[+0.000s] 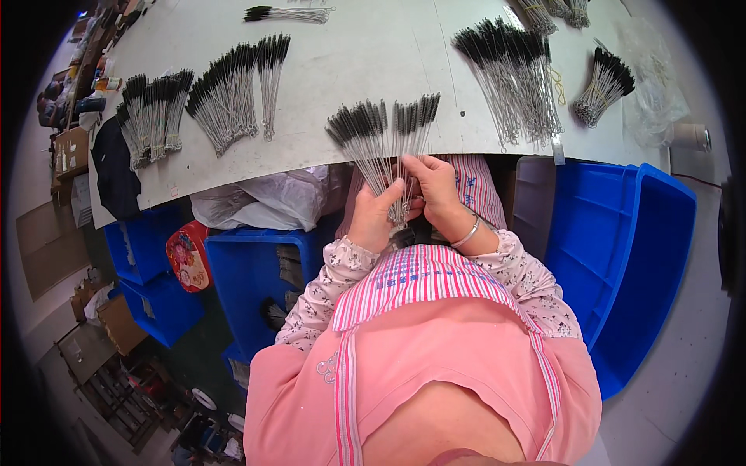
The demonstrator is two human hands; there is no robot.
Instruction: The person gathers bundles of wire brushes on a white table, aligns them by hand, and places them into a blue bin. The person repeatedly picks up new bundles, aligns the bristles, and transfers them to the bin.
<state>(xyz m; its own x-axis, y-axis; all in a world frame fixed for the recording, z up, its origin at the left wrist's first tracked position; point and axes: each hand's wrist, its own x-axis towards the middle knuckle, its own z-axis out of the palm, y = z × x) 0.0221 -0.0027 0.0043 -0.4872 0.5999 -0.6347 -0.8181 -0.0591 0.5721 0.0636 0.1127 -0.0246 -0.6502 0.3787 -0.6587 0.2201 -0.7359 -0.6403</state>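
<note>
A fanned bunch of thin tube brushes (359, 128), with black bristle tips and twisted wire stems, stands over the table's near edge in front of my body. My left hand (371, 217) wraps round the lower wire stems, its thumb across them. My right hand (437, 186) pinches the stems of the right-hand part of the bunch, and a small gap parts the bristle tips there. The lower wire ends show just below my fingers. What lies inside my palms is hidden.
On the white table (365, 54) lie brush piles (225, 97) at left, a larger pile (509, 78) at right and a tied bundle (602, 89) beside clear plastic (653, 85). Blue crates (622, 256) stand at right and left below the edge, with a white bag (268, 198).
</note>
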